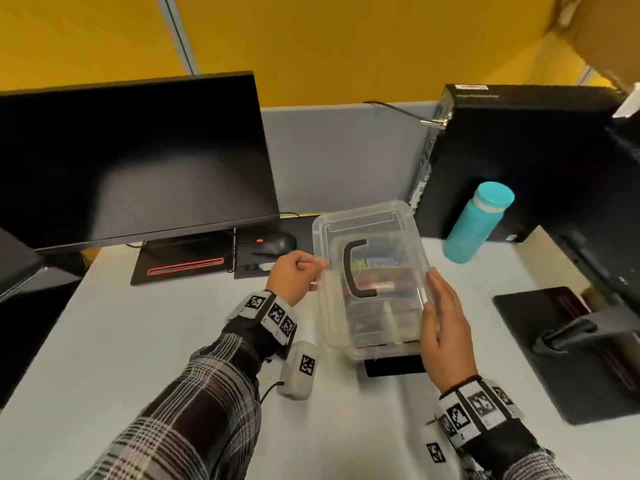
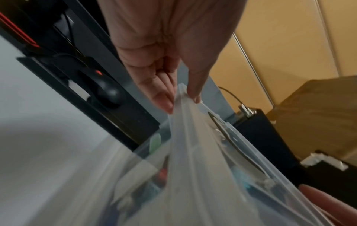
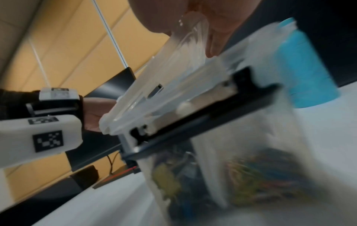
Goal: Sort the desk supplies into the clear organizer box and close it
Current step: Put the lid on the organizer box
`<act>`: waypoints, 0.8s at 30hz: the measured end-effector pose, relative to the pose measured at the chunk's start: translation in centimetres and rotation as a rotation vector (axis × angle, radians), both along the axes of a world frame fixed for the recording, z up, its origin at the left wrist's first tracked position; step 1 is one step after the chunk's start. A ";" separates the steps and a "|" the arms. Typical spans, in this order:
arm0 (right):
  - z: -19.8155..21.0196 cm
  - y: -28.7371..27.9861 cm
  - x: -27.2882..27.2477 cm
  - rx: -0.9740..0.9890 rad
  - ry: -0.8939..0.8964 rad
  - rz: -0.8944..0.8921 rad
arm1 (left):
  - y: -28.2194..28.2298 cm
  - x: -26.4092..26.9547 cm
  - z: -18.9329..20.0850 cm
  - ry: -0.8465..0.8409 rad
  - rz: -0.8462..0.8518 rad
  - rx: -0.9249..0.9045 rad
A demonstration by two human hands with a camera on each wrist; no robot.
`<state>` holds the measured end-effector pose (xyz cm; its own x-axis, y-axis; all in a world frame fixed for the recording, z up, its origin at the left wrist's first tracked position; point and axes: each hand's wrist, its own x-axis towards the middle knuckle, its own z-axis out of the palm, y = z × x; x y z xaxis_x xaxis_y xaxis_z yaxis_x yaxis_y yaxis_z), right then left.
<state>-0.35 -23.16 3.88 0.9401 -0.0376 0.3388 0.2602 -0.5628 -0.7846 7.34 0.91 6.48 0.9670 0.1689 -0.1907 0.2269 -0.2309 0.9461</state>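
The clear organizer box (image 1: 372, 336) stands mid-desk, its clear lid (image 1: 381, 230) with a black handle (image 1: 349, 268) tilted a little above the rim. My left hand (image 1: 294, 271) pinches the lid's left edge between thumb and fingertips (image 2: 164, 102). My right hand (image 1: 446, 327) holds the lid's right edge, thumb on top and fingers along the side. In the right wrist view the lid (image 3: 173, 76) slopes up from a black bar (image 3: 203, 120) at the box's near end. Coloured supplies (image 3: 260, 183) lie blurred in the compartments.
A dark monitor (image 1: 131, 161) stands at the back left, with a black mouse (image 1: 273, 244) just behind my left hand. A teal bottle (image 1: 478, 223) and a black computer tower (image 1: 519, 150) are right of the box. A black monitor base (image 1: 568, 358) lies near right.
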 end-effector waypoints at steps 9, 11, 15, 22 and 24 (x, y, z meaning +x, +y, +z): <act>-2.3 -3.3 0.4 -0.038 0.235 -0.002 | -3.0 1.9 -2.2 -0.054 -0.002 0.341; -2.1 -3.7 0.8 0.004 0.242 0.021 | -2.9 2.9 -1.9 -0.097 -0.098 0.448; -2.0 -5.4 1.6 -0.036 0.244 0.100 | -3.2 4.8 -1.2 -0.133 -0.287 0.575; -2.0 -8.1 1.3 -0.032 0.270 0.187 | -2.9 3.6 -0.7 -0.174 -0.153 0.786; -1.9 -7.2 0.9 -0.038 0.275 0.222 | -2.1 2.8 -0.5 -0.125 -0.148 0.801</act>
